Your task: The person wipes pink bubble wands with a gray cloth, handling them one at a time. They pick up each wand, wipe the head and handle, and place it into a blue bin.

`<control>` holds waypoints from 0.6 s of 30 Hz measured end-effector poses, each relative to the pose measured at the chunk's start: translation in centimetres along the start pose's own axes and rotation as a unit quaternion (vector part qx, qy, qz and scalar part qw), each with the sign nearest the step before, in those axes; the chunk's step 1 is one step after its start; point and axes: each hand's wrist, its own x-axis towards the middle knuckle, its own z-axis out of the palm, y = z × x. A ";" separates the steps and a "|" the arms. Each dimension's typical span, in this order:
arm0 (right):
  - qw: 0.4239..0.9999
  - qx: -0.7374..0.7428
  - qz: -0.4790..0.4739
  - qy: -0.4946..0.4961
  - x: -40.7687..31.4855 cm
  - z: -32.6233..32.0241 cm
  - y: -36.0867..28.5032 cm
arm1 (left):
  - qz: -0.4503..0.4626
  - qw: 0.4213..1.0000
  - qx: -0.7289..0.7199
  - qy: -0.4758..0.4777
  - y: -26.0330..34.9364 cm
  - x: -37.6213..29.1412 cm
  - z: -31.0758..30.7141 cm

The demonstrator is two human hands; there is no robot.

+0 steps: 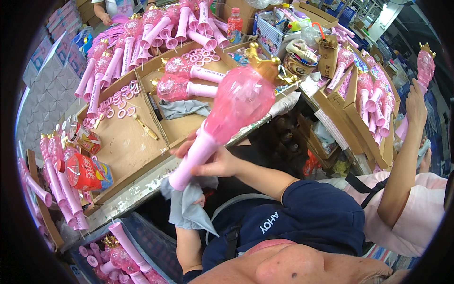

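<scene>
A pink toy wand with a clear faceted head and a gold crown is tilted up in front of me. My right hand grips its light pink handle. At the handle's lower end my left hand holds a grey cloth, which covers most of that hand. Behind the held wand, two similar wands lie side by side in a cardboard tray. Another grey cloth and a black marker lie near them.
Pink rings and a small brush lie in the tray's left part. Wands are heaped behind it; others fill a blue crate and cardboard boxes. A red-capped bottle stands behind. At right, a co-worker's hand holds a wand.
</scene>
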 end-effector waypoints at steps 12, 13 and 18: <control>0.982 0.113 -0.045 0.142 -0.5 2.8 0.6 | -0.358 0.744 -0.562 0.051 -3.2 -0.7 -0.5; 0.990 0.102 -0.010 0.094 -0.5 2.0 0.3 | -0.336 0.722 -0.603 -0.036 -3.7 -1.2 -0.9; 0.980 0.193 0.030 0.045 -1.0 1.1 -1.2 | -0.147 0.980 -0.049 -0.127 -3.8 -3.1 -0.4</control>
